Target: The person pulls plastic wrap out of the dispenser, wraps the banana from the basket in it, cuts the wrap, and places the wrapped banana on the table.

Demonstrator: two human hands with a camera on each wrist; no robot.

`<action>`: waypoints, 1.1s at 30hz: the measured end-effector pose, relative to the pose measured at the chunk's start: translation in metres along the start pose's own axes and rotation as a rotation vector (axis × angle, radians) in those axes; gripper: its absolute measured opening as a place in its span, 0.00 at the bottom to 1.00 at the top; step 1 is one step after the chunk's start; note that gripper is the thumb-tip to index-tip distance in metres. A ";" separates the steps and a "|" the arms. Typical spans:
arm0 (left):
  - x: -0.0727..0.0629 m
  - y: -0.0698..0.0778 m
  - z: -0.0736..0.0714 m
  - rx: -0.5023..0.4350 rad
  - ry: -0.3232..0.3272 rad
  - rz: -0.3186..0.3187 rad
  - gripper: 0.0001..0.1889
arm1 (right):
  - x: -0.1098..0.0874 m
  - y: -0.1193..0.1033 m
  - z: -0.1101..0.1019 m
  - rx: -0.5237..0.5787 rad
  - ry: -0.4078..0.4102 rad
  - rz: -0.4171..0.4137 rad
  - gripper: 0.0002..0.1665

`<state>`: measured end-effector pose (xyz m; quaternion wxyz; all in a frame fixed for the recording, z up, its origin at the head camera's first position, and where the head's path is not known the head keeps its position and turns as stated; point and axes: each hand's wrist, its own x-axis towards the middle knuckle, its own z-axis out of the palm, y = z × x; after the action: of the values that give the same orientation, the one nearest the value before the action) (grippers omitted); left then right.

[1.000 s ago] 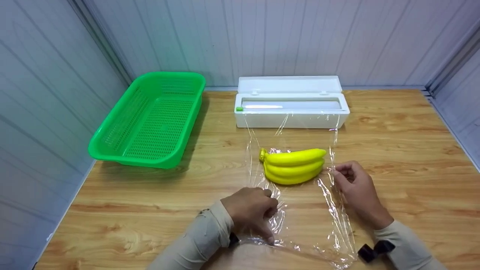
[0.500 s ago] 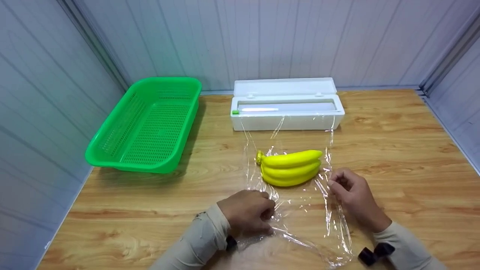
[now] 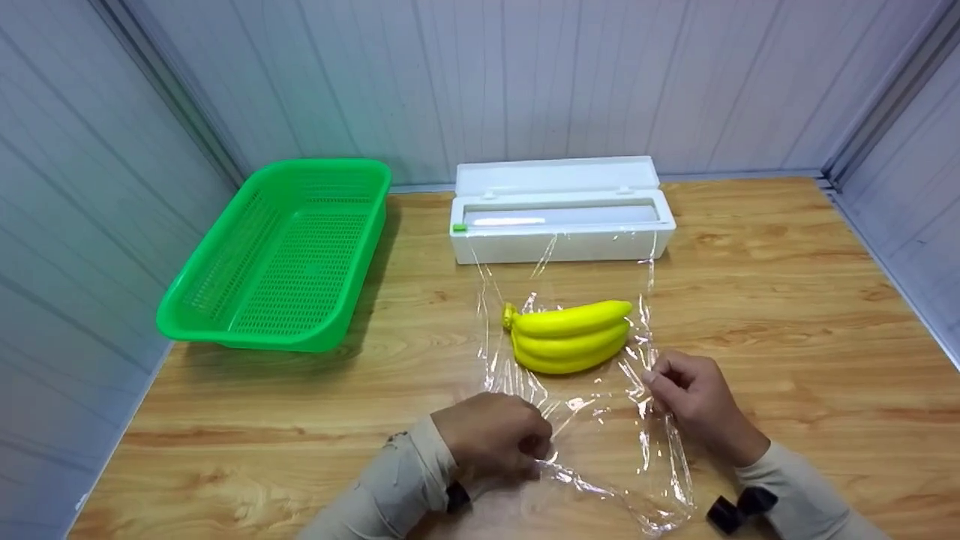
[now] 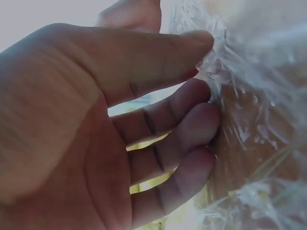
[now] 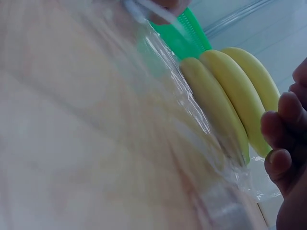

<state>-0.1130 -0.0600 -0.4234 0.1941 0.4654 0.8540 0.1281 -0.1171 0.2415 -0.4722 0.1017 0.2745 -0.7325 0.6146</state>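
Note:
A yellow bunch of bananas (image 3: 570, 337) lies on clear plastic wrap (image 3: 615, 442), stem to the left. The wrap runs from the white dispenser box (image 3: 562, 247) toward the person. My left hand (image 3: 491, 435) pinches its near left part; the left wrist view has the thumb (image 4: 192, 45) against crinkled film, the other fingers bent below. Beside the right edge, just right of the bananas, my right hand (image 3: 697, 401) pinches film between thumb and forefinger. Curled fingers (image 5: 283, 134) of that hand show near the banana tips in the right wrist view.
A green slotted basket (image 3: 341, 330) stands at the left with nothing in it. The dispenser's lid (image 3: 555, 176) is up, and a small green slider (image 3: 459, 227) sits at its left front. Pale panel walls (image 3: 525, 82) bound the wooden table (image 3: 772, 300) behind and at both sides.
Both hands have come slightly toward the person, still at the film's edges. The film's near edge is pulled up beside the left hand. The whole view has shifted a little.

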 end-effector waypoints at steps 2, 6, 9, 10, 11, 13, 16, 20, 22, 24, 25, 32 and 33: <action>0.001 0.000 0.000 -0.008 -0.005 -0.005 0.13 | -0.001 -0.001 -0.001 -0.011 -0.014 -0.010 0.20; 0.002 0.002 0.002 -0.011 -0.011 -0.027 0.20 | -0.003 0.000 0.000 -0.031 -0.050 -0.040 0.21; -0.001 0.004 0.007 0.011 -0.015 -0.047 0.23 | -0.005 0.002 0.002 -0.014 -0.108 -0.039 0.20; -0.002 0.005 0.008 0.023 -0.015 -0.050 0.24 | -0.006 0.002 0.003 -0.008 -0.132 -0.044 0.19; -0.003 0.005 0.009 0.037 -0.016 -0.052 0.25 | -0.006 0.002 0.004 -0.002 -0.159 -0.044 0.19; -0.004 0.006 0.010 0.056 -0.019 -0.056 0.26 | -0.007 0.003 0.006 0.010 -0.213 -0.052 0.18; -0.003 0.008 0.010 0.087 -0.020 -0.061 0.27 | -0.007 0.003 0.006 0.008 -0.279 -0.102 0.16; 0.000 0.012 0.010 0.150 -0.021 -0.064 0.28 | -0.008 0.001 0.005 -0.025 -0.398 -0.137 0.13; 0.001 0.013 0.010 0.178 -0.017 -0.059 0.27 | -0.008 -0.001 0.005 -0.059 -0.460 -0.125 0.11; 0.002 0.013 0.010 0.191 -0.010 -0.052 0.26 | -0.007 -0.004 0.006 -0.092 -0.510 -0.113 0.11; 0.002 0.013 0.009 0.195 -0.006 -0.049 0.26 | -0.006 -0.005 0.007 -0.108 -0.525 -0.108 0.10; -0.002 0.006 0.008 0.156 0.025 -0.010 0.18 | 0.002 -0.013 0.013 -0.201 -0.600 -0.077 0.09; -0.002 0.005 0.008 0.151 0.030 -0.003 0.16 | 0.002 -0.014 0.014 -0.209 -0.611 -0.080 0.10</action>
<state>-0.1044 -0.0588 -0.4279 0.1458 0.4756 0.8646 0.0701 -0.1087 0.2266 -0.4620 -0.0715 0.4628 -0.7769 0.4209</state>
